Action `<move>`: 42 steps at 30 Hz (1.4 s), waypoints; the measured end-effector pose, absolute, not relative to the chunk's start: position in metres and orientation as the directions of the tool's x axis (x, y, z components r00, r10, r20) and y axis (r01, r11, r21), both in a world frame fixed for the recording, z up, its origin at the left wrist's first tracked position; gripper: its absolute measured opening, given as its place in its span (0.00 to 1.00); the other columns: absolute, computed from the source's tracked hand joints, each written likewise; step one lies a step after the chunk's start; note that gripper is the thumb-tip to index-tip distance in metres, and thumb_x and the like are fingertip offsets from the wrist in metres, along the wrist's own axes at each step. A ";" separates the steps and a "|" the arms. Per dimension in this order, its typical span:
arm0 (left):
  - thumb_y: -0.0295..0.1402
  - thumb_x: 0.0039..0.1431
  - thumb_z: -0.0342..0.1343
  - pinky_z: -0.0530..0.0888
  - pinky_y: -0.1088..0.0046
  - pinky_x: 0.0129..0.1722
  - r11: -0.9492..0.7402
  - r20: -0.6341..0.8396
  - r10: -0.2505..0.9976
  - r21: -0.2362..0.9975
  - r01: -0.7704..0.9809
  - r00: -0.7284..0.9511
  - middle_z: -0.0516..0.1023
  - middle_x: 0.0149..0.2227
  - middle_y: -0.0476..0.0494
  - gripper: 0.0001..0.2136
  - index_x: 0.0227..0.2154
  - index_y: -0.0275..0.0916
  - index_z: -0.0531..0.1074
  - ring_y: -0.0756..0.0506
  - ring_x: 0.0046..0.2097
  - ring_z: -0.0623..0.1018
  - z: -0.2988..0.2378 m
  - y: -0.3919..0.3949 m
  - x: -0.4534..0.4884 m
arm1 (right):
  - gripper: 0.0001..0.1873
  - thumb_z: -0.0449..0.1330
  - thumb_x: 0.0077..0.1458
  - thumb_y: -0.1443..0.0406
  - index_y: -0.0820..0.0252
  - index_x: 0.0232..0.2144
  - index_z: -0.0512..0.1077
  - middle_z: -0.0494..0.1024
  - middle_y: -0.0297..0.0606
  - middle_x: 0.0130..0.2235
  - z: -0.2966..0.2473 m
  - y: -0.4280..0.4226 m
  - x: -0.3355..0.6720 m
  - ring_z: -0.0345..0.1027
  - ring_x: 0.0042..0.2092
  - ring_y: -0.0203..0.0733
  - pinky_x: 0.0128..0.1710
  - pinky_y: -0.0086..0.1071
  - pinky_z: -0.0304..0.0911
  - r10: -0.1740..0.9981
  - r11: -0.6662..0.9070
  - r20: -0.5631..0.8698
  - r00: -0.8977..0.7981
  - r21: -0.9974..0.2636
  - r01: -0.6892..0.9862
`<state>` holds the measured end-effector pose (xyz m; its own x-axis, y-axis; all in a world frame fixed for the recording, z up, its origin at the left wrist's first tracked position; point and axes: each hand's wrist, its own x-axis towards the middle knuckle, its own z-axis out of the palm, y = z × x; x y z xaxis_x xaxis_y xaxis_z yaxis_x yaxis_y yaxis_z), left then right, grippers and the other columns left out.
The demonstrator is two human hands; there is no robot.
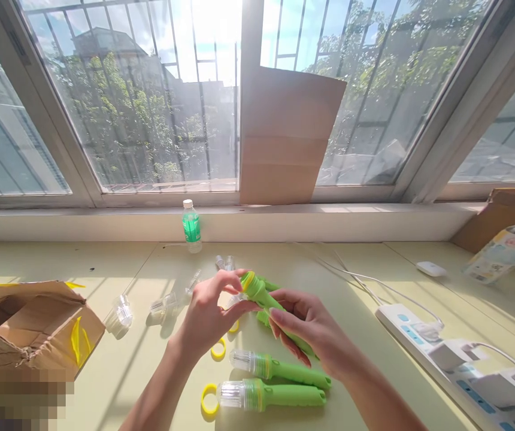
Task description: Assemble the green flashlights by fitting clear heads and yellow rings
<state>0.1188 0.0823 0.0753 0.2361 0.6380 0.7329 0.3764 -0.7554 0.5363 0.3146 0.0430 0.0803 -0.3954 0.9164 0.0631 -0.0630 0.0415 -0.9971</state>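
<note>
My right hand [310, 328] is wrapped round the handle of a green toy torch [260, 293], holding it tilted above the table. My left hand [210, 314] pinches at the torch's yellow-ringed head, with a small clear piece between the fingertips. Two finished green torches with clear heads [279, 369] [270, 395] lie side by side just below my hands. Yellow rings [218, 349] [208, 400] lie beside them. Another green torch body [263, 318] lies partly hidden behind my hands.
An open cardboard box [28, 326] with yellow parts stands at the left. Clear plastic caps [121, 311] [167, 302] lie on the table. A small green-labelled bottle [191, 227] stands by the sill. A white power strip [446, 353] with plugs and cables runs along the right.
</note>
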 end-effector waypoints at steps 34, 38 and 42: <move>0.26 0.56 0.58 0.81 0.71 0.35 -0.792 0.752 0.605 0.536 0.293 0.261 0.78 0.48 0.43 0.08 0.36 0.41 0.67 0.47 0.41 0.80 0.076 0.083 0.123 | 0.15 0.58 0.57 0.53 0.58 0.38 0.68 0.70 0.32 0.29 0.085 0.038 0.310 0.61 0.25 0.32 0.22 0.26 0.57 0.967 0.143 0.109 -0.230 -0.980 0.136; 0.27 0.56 0.59 0.81 0.70 0.35 -0.794 0.763 0.595 0.511 0.328 0.253 0.77 0.49 0.42 0.08 0.37 0.41 0.67 0.45 0.43 0.80 0.074 0.085 0.124 | 0.16 0.53 0.61 0.52 0.59 0.34 0.69 0.69 0.33 0.29 0.083 0.040 0.309 0.60 0.27 0.34 0.24 0.27 0.57 0.965 0.184 0.135 -0.226 -0.960 0.210; 0.28 0.55 0.60 0.81 0.70 0.36 -0.773 0.724 0.629 0.541 0.330 0.285 0.76 0.50 0.42 0.11 0.40 0.42 0.66 0.46 0.43 0.80 0.072 0.087 0.122 | 0.19 0.50 0.63 0.52 0.60 0.29 0.68 0.67 0.32 0.26 0.076 0.041 0.309 0.56 0.24 0.32 0.22 0.27 0.52 0.962 0.224 0.171 -0.212 -0.940 0.257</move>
